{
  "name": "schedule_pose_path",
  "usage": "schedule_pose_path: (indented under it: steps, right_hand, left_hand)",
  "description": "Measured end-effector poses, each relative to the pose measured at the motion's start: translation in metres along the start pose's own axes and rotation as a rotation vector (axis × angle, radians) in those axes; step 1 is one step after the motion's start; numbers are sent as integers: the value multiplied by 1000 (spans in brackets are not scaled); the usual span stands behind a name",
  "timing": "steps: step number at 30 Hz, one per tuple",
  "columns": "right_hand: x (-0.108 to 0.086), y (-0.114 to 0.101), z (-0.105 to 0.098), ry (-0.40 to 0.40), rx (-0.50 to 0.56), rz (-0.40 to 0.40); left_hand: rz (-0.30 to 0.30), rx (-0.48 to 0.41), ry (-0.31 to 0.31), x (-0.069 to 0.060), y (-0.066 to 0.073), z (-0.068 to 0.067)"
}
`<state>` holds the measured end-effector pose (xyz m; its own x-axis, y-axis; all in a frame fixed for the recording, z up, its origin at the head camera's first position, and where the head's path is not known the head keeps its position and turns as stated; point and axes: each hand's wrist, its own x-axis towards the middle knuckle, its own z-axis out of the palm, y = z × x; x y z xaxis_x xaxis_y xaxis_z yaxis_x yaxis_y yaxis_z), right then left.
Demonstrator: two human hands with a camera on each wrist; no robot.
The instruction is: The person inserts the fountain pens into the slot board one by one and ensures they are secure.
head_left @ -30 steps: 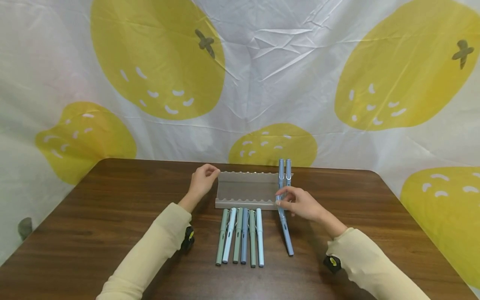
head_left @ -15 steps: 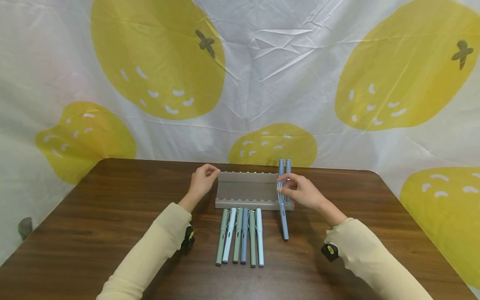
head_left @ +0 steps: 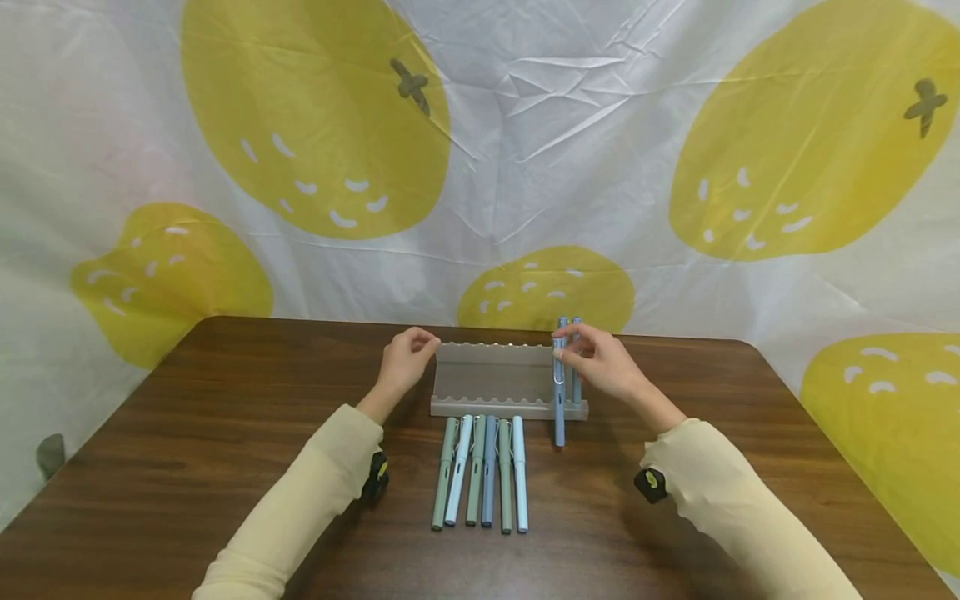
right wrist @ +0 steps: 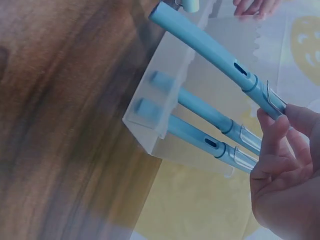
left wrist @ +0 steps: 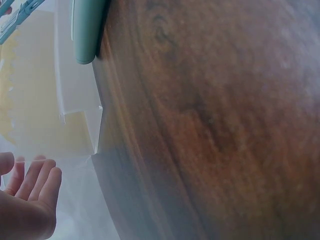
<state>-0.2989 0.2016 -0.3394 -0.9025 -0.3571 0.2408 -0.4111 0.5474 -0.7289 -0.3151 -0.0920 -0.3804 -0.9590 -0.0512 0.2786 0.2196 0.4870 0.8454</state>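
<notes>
A clear pen rack (head_left: 491, 410) with scalloped edges stands on the table. My left hand (head_left: 406, 358) pinches its far left corner with thumb and fingertips; the left wrist view shows the other fingers (left wrist: 42, 182) extended. My right hand (head_left: 603, 367) pinches a blue fountain pen (head_left: 558, 400) by its capped end. This pen (right wrist: 205, 47) hangs above the rack, its lower end pointing toward the person and past the front edge. Two similar blue pens lie in the rack's right-end notches, the nearer-to-end one (right wrist: 195, 135) beside the other (right wrist: 205, 110). My right fingers partly hide them in the head view.
In front of the rack lies a row of several pens: green (head_left: 442, 475), pale blue (head_left: 521, 475) and darker blue (head_left: 489, 473). They rest on a brown wooden table (head_left: 300, 500). A lemon-print cloth (head_left: 525, 167) hangs behind the table.
My right hand has moved away from the person with the blue pen, lifting it over the rack and turning it from slanted to nearly straight. My left hand has stayed at the rack's corner.
</notes>
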Motion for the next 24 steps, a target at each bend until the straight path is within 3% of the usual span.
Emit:
schedule_pose_path:
  steps: [13,24]
  right_hand:
    - [13,-11,-6,112,-17,-51]
    - [20,-15,-3,249,-66,-184]
  left_hand:
    - [-13,-3,-8,2,-1,0]
    - [-18,1,-1,1,-2,0]
